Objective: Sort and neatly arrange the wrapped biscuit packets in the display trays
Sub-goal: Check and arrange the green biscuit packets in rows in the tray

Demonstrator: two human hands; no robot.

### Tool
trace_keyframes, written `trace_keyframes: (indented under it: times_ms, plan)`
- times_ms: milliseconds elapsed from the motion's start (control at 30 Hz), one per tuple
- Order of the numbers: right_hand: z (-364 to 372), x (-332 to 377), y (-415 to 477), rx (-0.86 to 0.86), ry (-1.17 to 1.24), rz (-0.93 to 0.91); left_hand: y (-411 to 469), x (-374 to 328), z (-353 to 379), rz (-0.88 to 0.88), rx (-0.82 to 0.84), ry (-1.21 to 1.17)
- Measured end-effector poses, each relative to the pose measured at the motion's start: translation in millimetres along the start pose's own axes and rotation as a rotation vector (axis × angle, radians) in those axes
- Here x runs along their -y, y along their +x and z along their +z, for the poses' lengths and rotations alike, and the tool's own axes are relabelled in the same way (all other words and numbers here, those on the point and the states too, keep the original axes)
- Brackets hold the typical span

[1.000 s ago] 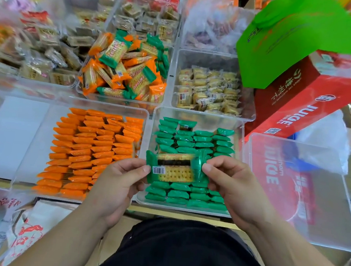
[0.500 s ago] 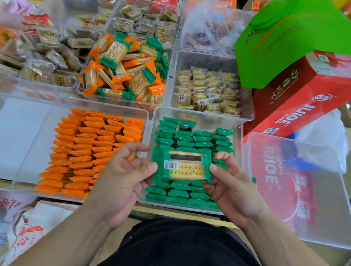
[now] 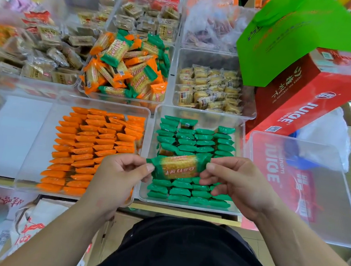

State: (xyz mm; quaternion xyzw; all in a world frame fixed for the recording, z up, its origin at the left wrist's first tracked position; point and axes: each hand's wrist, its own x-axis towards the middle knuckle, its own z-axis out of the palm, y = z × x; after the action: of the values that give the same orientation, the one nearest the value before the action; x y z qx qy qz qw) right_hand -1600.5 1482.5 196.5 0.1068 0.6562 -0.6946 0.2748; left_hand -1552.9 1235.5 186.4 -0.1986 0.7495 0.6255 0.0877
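Biscuit packet [image 3: 178, 167], green, level just above green tray [image 3: 206, 115]. Left hand [image 3: 114, 176] pinches left end, right hand [image 3: 236, 181] pinches right end.
Step, likely: placing sorted packet.
Next move probably calls for tipping it on edge and slotting into row gap.
Neighbour tray [image 3: 108, 105]: orange rows.
Behind, mixed tray [image 3: 122, 101]: orange and green jumbled.
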Motion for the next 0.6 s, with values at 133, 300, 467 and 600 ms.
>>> trace_keyframes:
  times_ms: [133,300,467,600]
  plan:
    - [3.2,-1.9,6.5,-0.021,-0.025,0.117,4.0,-3.5,-2.3,-0.196,0.099,-0.277]
    - [10.9,-4.8,9.2,0.025,0.245,0.269,7.0,-7.9,-3.2,-0.308,0.189,-0.432]
    - [11.4,-7.5,7.9,-0.055,0.027,0.151,5.5,-3.5,0.8,-0.135,0.040,-0.165]
    - [14.1,-9.2,10.4,-0.116,0.081,0.066,8.2,-3.1,1.9,0.066,0.016,0.053]
